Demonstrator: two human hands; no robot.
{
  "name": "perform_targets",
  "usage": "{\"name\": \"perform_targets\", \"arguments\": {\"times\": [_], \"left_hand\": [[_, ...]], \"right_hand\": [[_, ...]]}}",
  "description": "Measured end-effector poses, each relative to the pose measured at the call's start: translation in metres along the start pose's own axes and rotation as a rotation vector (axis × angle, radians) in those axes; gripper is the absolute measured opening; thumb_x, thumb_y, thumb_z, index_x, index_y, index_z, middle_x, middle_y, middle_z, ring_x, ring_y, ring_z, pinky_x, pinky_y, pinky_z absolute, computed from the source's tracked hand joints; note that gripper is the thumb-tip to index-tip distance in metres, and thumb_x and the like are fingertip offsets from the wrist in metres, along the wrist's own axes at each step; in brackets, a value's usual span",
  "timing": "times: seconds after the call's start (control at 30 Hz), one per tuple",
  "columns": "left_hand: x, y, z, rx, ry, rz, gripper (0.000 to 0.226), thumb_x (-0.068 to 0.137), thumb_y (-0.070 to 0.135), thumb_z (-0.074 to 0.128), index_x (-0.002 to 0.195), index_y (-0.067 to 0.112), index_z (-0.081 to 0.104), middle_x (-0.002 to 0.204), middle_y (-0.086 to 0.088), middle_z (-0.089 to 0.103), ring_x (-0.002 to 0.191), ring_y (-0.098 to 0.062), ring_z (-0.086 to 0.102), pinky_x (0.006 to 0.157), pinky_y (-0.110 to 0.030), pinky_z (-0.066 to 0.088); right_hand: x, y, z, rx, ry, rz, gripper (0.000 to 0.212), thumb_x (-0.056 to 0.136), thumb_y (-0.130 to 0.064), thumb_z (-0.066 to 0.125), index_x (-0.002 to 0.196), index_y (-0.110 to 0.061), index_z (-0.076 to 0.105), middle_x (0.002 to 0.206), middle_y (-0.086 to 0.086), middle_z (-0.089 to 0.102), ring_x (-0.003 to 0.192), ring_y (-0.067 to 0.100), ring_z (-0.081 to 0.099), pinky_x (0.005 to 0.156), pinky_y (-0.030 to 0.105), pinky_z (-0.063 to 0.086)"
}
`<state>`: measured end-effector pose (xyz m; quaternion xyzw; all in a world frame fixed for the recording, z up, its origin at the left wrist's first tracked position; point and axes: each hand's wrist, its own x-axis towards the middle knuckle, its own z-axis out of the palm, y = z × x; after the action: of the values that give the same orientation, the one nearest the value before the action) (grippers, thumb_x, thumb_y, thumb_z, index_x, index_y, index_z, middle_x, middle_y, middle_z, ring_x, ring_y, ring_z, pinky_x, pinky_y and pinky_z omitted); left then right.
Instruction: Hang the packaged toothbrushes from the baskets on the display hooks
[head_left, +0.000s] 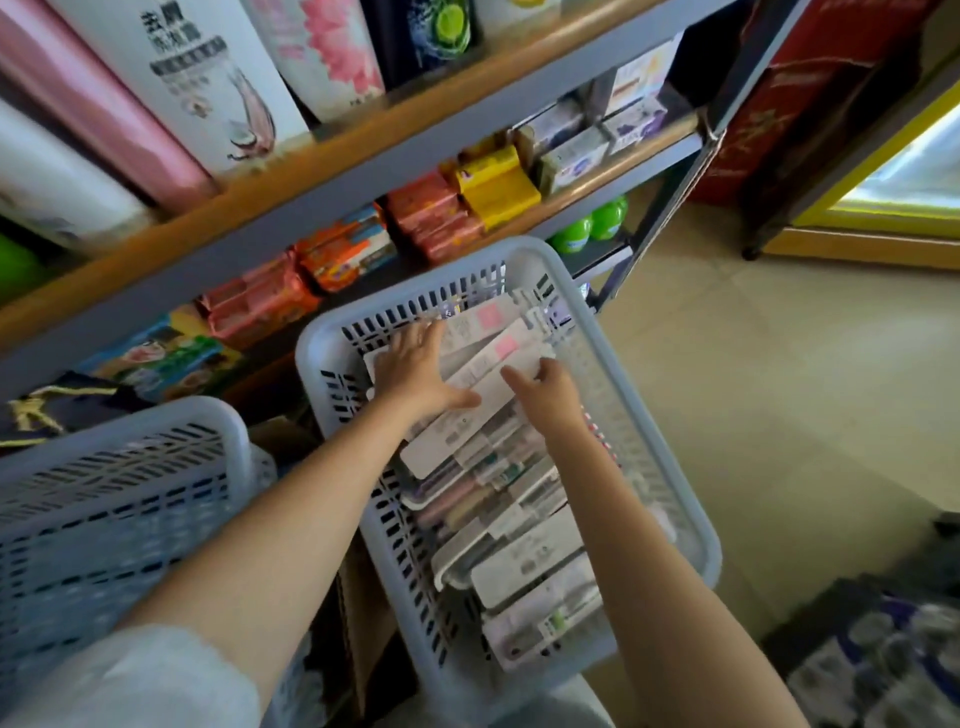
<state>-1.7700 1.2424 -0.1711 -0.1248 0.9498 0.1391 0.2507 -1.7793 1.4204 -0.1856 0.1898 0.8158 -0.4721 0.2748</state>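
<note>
A big shelf (363, 156) stands behind a pale basket (670, 457) full of packaged toothbrushes (519, 545). They lie long-ways, slanting up to the right. The left hand (415, 369) lies flat and wide on the top pack (483, 410). The right hand (550, 389) touches it too, fingers loose.

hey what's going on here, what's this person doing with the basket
A person is reaching into a pale blue basket full of packaged toothbrushes. The left hand lies flat on the top packs, and the right hand is at the edge of a long white pack. A second basket sits to the left, below shelves of soap. No display hooks are in view.
</note>
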Motion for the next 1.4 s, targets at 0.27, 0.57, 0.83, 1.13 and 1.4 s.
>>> {"name": "perform_targets", "arguments": {"times": [0.27, 0.57, 0.83, 1.13, 1.4], "left_hand": [[0.007, 0.008, -0.013, 0.031, -0.101, -0.054, 0.099, 0.074, 0.062, 0.079, 0.153, 0.025, 0.034, 0.157, -0.010, 0.033, 0.144, -0.031, 0.033, 0.110, -0.044, 0.037], [0.002, 0.020, -0.016, -0.148, -0.118, -0.075, 0.045, 0.077, 0.044, 0.080, 0.102, 0.018, 0.053, 0.098, 0.001, 0.059, 0.085, -0.020, 0.058, 0.069, -0.033, 0.048], [-0.018, 0.001, -0.013, -0.467, 0.024, -0.090, 0.025, 0.083, 0.027, 0.079, 0.086, 0.018, 0.056, 0.079, 0.002, 0.058, 0.074, -0.021, 0.057, 0.058, -0.031, 0.036], [-0.068, 0.008, -0.045, -0.968, 0.009, -0.175, 0.020, 0.081, 0.012, 0.079, 0.093, 0.023, 0.068, 0.092, -0.002, 0.074, 0.087, -0.019, 0.072, 0.077, -0.033, 0.060], [-0.102, 0.016, -0.051, -1.211, -0.340, -0.089, 0.035, 0.086, 0.028, 0.077, 0.118, 0.019, 0.070, 0.105, -0.004, 0.078, 0.100, -0.024, 0.073, 0.092, -0.038, 0.055]], "right_hand": [[0.009, -0.009, 0.001, 0.155, -0.021, 0.063, 0.062, 0.094, -0.037, 0.069, 0.142, -0.004, 0.048, 0.133, 0.010, 0.061, 0.107, 0.025, 0.064, 0.084, 0.034, 0.050], [0.011, -0.016, -0.004, 0.169, -0.067, 0.061, 0.053, 0.093, -0.034, 0.071, 0.132, -0.006, 0.050, 0.113, 0.004, 0.063, 0.102, 0.023, 0.060, 0.085, 0.036, 0.052], [0.007, -0.014, -0.017, 0.105, -0.088, -0.003, 0.038, 0.095, -0.028, 0.070, 0.120, 0.000, 0.061, 0.106, 0.009, 0.064, 0.087, 0.021, 0.059, 0.061, 0.024, 0.045], [-0.026, -0.044, -0.045, 0.156, -0.084, -0.238, 0.029, 0.101, -0.021, 0.045, 0.081, -0.004, 0.057, 0.063, 0.008, 0.040, 0.053, 0.021, 0.038, 0.052, 0.031, 0.031], [-0.056, -0.071, -0.045, 0.283, -0.087, -0.189, 0.053, 0.087, -0.061, 0.064, 0.070, -0.015, 0.045, 0.055, 0.001, 0.032, 0.042, 0.015, 0.032, 0.043, 0.024, 0.028]]}}
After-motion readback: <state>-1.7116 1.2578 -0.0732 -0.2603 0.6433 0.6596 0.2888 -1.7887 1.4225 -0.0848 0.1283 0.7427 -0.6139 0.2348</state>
